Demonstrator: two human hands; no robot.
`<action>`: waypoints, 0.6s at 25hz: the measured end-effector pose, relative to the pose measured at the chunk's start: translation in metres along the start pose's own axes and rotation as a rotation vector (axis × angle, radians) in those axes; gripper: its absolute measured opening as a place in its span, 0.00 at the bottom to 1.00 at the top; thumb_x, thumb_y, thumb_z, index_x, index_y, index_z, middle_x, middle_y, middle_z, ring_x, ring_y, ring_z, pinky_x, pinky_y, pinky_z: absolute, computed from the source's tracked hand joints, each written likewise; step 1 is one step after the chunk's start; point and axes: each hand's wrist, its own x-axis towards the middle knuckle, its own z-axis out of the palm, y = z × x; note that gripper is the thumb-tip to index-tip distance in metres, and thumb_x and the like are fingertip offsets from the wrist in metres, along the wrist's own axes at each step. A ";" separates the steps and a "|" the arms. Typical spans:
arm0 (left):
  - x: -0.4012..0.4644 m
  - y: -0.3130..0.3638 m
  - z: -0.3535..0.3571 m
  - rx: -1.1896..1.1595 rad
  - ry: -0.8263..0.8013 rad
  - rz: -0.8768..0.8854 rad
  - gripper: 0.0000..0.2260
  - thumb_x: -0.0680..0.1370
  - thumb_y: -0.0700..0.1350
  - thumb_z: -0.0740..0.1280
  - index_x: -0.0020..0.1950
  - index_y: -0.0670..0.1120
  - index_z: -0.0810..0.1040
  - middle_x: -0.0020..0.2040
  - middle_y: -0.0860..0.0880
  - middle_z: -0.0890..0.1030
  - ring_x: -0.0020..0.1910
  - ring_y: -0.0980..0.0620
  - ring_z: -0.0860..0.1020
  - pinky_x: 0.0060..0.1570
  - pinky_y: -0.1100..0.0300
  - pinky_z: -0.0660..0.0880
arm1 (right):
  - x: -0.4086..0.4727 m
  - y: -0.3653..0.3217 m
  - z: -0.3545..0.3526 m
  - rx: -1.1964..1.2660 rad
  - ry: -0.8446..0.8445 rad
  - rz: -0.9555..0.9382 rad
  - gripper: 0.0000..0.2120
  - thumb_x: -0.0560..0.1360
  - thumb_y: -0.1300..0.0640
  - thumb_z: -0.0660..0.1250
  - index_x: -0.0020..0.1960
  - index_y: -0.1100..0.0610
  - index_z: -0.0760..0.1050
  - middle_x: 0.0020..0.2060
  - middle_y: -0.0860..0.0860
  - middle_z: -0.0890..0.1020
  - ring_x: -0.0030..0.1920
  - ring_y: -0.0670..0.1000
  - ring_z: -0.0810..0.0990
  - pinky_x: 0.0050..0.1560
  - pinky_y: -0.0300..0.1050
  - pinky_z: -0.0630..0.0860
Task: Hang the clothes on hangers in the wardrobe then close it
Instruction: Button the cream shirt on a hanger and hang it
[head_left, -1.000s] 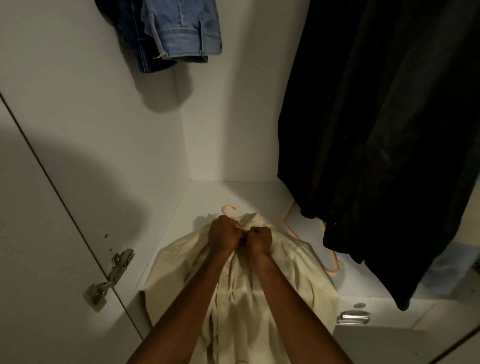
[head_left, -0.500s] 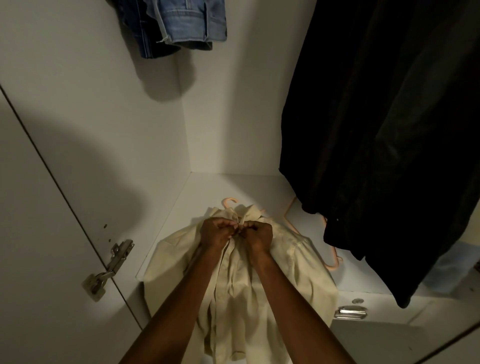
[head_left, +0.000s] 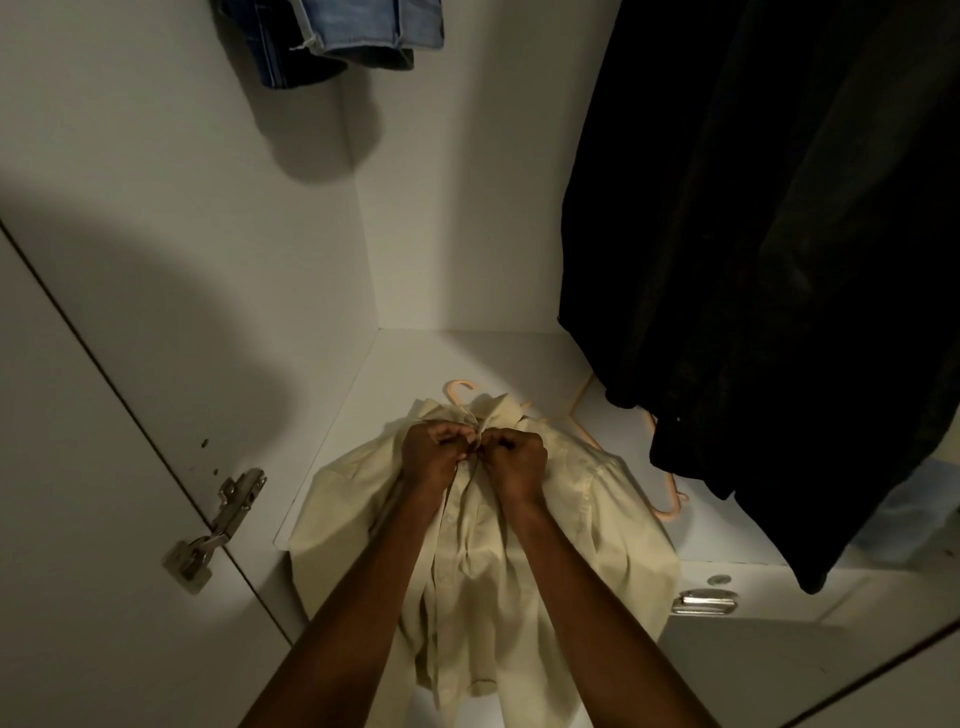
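- Head view: a black garment (head_left: 769, 270) hangs over the right side of the wardrobe floor (head_left: 498, 358), its hem hiding part of a pink hanger (head_left: 670, 506) that lies on the floor near the right edge.
- Jeans (head_left: 358, 36) hang at the top, close to the back-left corner, well above everything else.
- The wardrobe is open; its left door (head_left: 78, 467) stands swung out, with a metal hinge (head_left: 218, 525) joining it to the left wall.
- Another metal fitting (head_left: 704, 603) sits at the front edge on the right, just beside the shirt's right shoulder.
- A cream shirt (head_left: 597, 525) lies on the floor at the front, left of centre, its lower part spilling over the front edge.
- A second pink hanger is inside the shirt; only its hook (head_left: 457, 389) shows, pointing toward the back wall.
- The left hand (head_left: 436, 457) and right hand (head_left: 514, 462) are curled, knuckles nearly touching, each pinching the shirt's front just below the collar.
- What the fingertips hold exactly, button or cloth edge, cannot be told.
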 end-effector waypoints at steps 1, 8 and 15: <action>0.000 -0.001 0.001 0.002 0.003 -0.002 0.11 0.73 0.24 0.68 0.44 0.37 0.84 0.37 0.46 0.86 0.36 0.54 0.84 0.38 0.63 0.80 | 0.001 0.002 0.000 -0.007 0.002 -0.008 0.14 0.70 0.66 0.70 0.33 0.50 0.85 0.29 0.44 0.84 0.33 0.42 0.82 0.40 0.40 0.78; -0.005 0.001 -0.004 -0.006 -0.033 0.008 0.08 0.73 0.31 0.73 0.48 0.42 0.87 0.43 0.46 0.87 0.44 0.50 0.86 0.45 0.62 0.81 | 0.004 0.008 0.008 -0.011 0.066 0.008 0.12 0.68 0.67 0.75 0.36 0.50 0.86 0.33 0.46 0.86 0.37 0.45 0.85 0.48 0.47 0.83; -0.003 -0.001 -0.006 -0.007 -0.014 -0.009 0.11 0.72 0.30 0.75 0.45 0.47 0.86 0.40 0.47 0.87 0.42 0.46 0.85 0.45 0.57 0.81 | 0.004 0.007 0.009 -0.013 0.031 -0.010 0.16 0.68 0.69 0.75 0.33 0.47 0.84 0.31 0.43 0.85 0.36 0.42 0.84 0.47 0.43 0.82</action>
